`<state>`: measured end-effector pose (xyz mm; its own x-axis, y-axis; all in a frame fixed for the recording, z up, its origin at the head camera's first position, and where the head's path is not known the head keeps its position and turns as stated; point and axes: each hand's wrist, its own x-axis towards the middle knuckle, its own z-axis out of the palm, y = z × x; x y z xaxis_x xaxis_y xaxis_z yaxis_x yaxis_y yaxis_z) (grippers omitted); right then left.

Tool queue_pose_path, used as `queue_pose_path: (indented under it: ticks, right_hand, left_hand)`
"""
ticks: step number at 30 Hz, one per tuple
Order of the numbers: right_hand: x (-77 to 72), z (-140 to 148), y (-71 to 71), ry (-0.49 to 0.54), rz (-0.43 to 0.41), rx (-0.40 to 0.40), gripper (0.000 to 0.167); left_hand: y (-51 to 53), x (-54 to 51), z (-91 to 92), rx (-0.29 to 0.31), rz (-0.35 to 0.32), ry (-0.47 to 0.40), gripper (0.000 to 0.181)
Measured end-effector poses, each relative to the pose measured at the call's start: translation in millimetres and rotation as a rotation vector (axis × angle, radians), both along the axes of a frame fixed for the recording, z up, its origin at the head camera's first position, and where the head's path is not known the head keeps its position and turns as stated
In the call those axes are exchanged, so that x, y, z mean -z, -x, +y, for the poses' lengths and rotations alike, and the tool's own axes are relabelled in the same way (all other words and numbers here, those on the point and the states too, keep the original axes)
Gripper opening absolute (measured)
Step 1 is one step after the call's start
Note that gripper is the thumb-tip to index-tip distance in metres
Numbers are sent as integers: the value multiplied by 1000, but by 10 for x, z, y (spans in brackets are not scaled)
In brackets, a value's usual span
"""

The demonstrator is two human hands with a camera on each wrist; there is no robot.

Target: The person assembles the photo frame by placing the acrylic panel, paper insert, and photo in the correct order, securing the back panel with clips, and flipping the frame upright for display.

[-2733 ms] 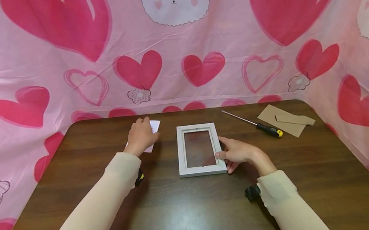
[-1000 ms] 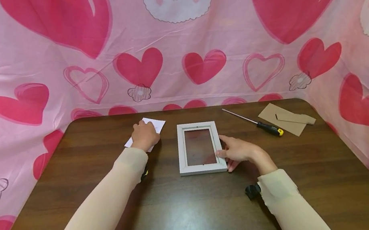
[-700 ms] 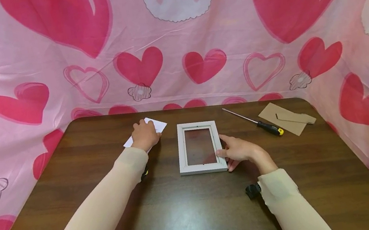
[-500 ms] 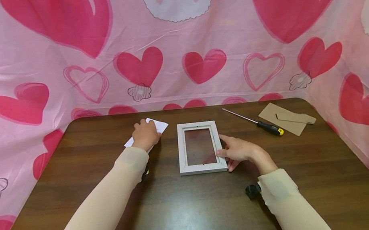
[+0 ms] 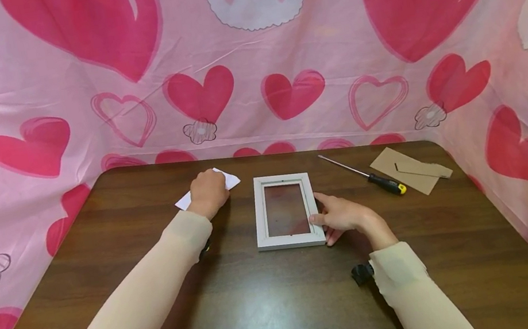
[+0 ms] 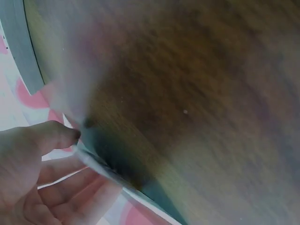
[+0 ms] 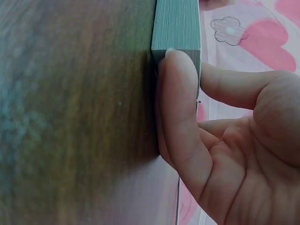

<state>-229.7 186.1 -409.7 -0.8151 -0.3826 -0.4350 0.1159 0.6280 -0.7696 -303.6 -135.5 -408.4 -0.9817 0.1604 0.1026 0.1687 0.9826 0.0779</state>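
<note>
A white picture frame (image 5: 261, 217) with a see-through pane lies flat in the middle of the table. My right hand (image 5: 348, 214) holds its lower right side, thumb on top and fingers against the outer edge. In the right wrist view one finger (image 7: 180, 89) lies along the frame's corner. Left of the frame, my left hand (image 5: 209, 194) pinches a sheet of white paper (image 5: 231, 179) and covers its middle. The left wrist view shows the thumb (image 6: 56, 134) at the paper's edge, with the other fingers beneath the sheet, which stands slightly off the table.
A screwdriver (image 5: 382, 183) with a black and yellow handle lies right of the frame. Beyond it is a brown backing board (image 5: 405, 178) with a stand flap. Pink heart-printed cloth (image 5: 285, 38) hangs around the brown table (image 5: 258, 317).
My left hand has moved slightly right and turned so its knuckles face up, and the paper has shifted right with it. My right hand has stayed on the picture frame.
</note>
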Motion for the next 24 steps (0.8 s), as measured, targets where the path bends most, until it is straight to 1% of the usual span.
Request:
queue_pose_path:
  ticks: [6,9,13,16,20,24]
  right_hand:
    - [-8,6,-6,2,1,0,80]
    - [-4,8,-6,3,-1,-3,81]
    - [0,12,-7,-1,0,-3,81]
    - [-2,15,-6,-5,4,-6,81]
    - [-3,16,-7,-11,8,-9,81]
    - [0,13,-6,-12,8,-10,81]
  left_hand:
    - [-13,-28,-20,27,35,16,22]
    - [5,-29,-41,61,40,0,20]
    - [26,-22,-76,127,41,-28,14]
    - [24,-37,-98,155,40,-44,14]
    - [12,-75,-109,162,48,-50,13]
    - [5,-104,-112,141,61,-41,13]
